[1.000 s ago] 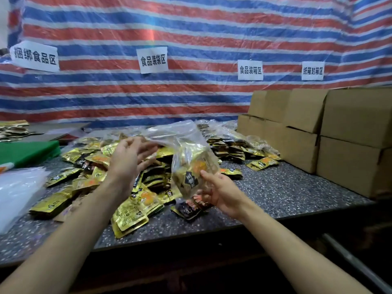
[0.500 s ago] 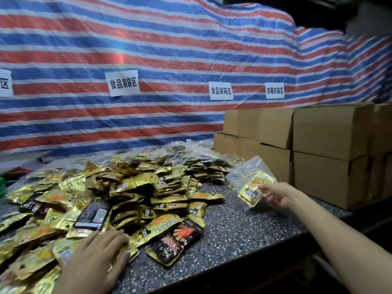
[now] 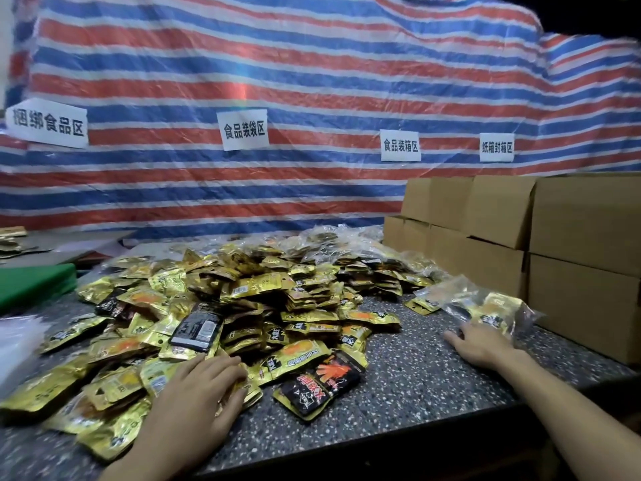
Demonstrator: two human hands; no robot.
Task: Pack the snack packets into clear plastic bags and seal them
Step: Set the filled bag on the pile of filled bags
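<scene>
hands both lie loose-fingered: left hand (image 3: 197, 387) rests on the heap of gold foil snack packets (image 3: 242, 300), right hand (image 3: 484, 345) on the speckled grey tabletop (image 3: 409, 376), fingertips at the filled clear plastic bag (image 3: 485, 305). brown cardboard boxes (image 3: 572, 237) stand just beyond, red-white-blue striped tarpaulin (image 3: 312, 81) behind.

Soft, even light from above, with a rainbow-tinted glare patch on the striped tarp (image 3: 242, 88). Gold packets (image 3: 249, 289) throw bright glints. Top right corner and the worktop (image 3: 416, 383) front edge drop into dark. Wide-angle bend curves the edges; the clear bag (image 3: 478, 307) at right smears with blur
</scene>
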